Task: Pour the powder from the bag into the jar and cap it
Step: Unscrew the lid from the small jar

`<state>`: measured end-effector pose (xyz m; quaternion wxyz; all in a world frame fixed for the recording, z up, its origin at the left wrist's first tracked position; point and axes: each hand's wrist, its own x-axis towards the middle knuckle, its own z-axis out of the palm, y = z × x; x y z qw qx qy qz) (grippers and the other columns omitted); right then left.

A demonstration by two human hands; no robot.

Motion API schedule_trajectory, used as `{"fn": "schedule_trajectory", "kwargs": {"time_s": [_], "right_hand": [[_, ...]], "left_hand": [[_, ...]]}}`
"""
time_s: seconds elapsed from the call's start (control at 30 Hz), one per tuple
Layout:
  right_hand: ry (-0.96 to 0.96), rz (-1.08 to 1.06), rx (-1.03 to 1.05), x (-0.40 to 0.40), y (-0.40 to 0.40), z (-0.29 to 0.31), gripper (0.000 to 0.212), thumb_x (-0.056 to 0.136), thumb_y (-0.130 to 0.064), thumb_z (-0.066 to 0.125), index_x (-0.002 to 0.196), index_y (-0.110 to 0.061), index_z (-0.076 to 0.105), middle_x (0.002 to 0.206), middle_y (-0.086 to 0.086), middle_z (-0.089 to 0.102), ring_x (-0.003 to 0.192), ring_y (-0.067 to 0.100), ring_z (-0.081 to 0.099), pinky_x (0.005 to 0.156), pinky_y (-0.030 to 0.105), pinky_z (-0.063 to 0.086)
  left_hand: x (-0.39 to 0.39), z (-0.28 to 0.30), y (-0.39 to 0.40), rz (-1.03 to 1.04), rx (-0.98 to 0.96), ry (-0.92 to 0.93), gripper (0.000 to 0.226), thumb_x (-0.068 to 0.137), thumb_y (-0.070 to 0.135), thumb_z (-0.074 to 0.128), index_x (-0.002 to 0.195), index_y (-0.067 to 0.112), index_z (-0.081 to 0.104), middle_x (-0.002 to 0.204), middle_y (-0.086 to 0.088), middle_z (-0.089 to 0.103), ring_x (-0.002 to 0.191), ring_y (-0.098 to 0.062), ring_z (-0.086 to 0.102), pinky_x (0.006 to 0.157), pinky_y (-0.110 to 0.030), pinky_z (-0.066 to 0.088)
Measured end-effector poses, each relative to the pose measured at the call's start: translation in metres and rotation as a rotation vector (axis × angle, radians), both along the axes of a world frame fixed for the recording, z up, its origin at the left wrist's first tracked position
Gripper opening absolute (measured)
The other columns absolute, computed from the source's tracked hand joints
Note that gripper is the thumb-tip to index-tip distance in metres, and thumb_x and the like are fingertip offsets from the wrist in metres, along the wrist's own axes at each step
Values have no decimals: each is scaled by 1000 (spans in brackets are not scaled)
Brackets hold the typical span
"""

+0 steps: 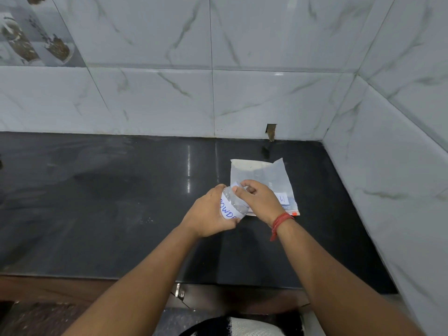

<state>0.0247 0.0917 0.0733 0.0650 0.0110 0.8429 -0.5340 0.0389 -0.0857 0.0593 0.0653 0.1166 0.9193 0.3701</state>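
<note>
A clear plastic jar (232, 206) with a white label lettered in blue is tilted above the black counter. My left hand (210, 214) wraps around its body from the left. My right hand (260, 200) is closed over the jar's top end, hiding the cap. A flat clear zip bag (264, 177) with a small white label lies on the counter just behind and to the right of the hands, partly covered by my right hand.
The black counter (121, 195) ends at marble-tiled walls behind and on the right. A few pale specks lie on the counter left of the jar. The counter's front edge runs below my forearms.
</note>
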Motion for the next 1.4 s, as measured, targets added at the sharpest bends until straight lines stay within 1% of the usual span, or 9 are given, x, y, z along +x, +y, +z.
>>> {"fn": "schedule_trajectory", "kwargs": {"time_s": [0.27, 0.5, 0.67, 0.77, 0.87, 1.03, 1.17, 1.3, 1.4], "right_hand": [[58, 27, 1, 1, 9, 3, 20, 97, -41, 60, 102, -23, 66, 91, -12, 64, 86, 8, 63, 75, 21, 53], [94, 104, -22, -5, 20, -5, 28, 93, -42, 63, 118, -28, 64, 118, -2, 65, 110, 16, 61, 99, 37, 52], [3, 260, -180, -9, 26, 12, 47, 89, -14, 63, 126, -42, 58, 141, -6, 57, 132, 11, 50, 108, 32, 44], [12, 154, -103, -15, 21, 19, 43, 95, -30, 63, 137, -32, 52, 142, -5, 54, 130, 13, 50, 104, 30, 43], [-35, 133, 126, -18, 18, 23, 50, 97, -48, 57, 140, -24, 46, 123, -4, 58, 112, 16, 57, 90, 26, 45], [-49, 167, -71, -21, 18, 22, 48, 92, -11, 60, 136, -24, 47, 141, 1, 52, 129, 20, 50, 98, 30, 45], [-12, 87, 35, -23, 15, 25, 46, 96, -39, 61, 136, -22, 48, 126, 0, 57, 113, 20, 58, 83, 24, 48], [-31, 132, -103, -25, 18, 23, 44, 90, -17, 61, 133, -22, 50, 128, 3, 58, 120, 20, 57, 87, 24, 48], [-16, 67, -122, -25, 16, 25, 37, 95, -23, 62, 131, -20, 52, 129, 1, 58, 118, 16, 57, 87, 21, 46]], "left_hand": [[-3, 9, 5, -24, -66, 27, 51, 62, 48, 79, 100, 35, 48, 91, 15, 64, 80, -9, 67, 72, -34, 59], [-5, 12, 5, -46, -34, -1, 49, 63, 47, 78, 101, 35, 50, 92, 14, 65, 83, -9, 67, 75, -33, 57], [-10, 12, 1, -38, 13, -91, 59, 63, 50, 78, 114, 41, 51, 103, 17, 67, 93, -6, 67, 85, -36, 58], [-11, 13, 1, -24, 10, -100, 61, 63, 52, 78, 116, 43, 50, 104, 20, 67, 95, -5, 67, 87, -36, 58], [-11, 15, 0, -18, -2, -88, 59, 64, 50, 78, 115, 43, 50, 104, 20, 66, 94, -6, 67, 86, -37, 58], [-10, 16, -1, -13, -2, -80, 56, 65, 45, 79, 112, 42, 49, 102, 19, 67, 92, -7, 67, 84, -37, 58], [-13, 17, 0, -17, 3, -61, 55, 64, 44, 79, 110, 39, 50, 100, 17, 67, 89, -9, 68, 81, -38, 59], [-14, 17, 1, -23, -2, -60, 54, 64, 45, 78, 109, 38, 49, 100, 16, 66, 89, -9, 67, 80, -38, 59], [-15, 17, 0, -33, 1, -53, 54, 67, 42, 81, 110, 37, 49, 101, 15, 65, 88, -9, 67, 80, -37, 58]]}}
